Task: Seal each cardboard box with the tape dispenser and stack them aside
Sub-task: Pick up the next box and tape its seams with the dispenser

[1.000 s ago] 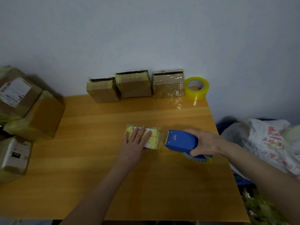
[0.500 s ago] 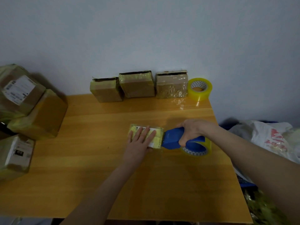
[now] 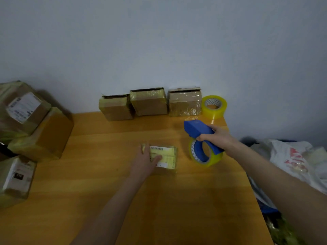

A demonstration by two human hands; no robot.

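Two bare hands work at the middle of the wooden tabletop (image 3: 106, 174): the left hand (image 3: 143, 161) clasps the small flat yellow-taped cardboard box (image 3: 166, 155), thumb on top, while the right hand (image 3: 218, 138) wraps its fingers (image 3: 201, 138) round the blue plastic tape dispenser (image 3: 196, 129) nearer the right edge, apart from the box.

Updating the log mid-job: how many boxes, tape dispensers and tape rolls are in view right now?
Boxes at the wall: 3
Boxes piled at left: 3 visible
Small box under left hand: 1
Tape dispenser, in right hand: 1
Tape rolls: 2, spare roll and loaded roll
Total: 10
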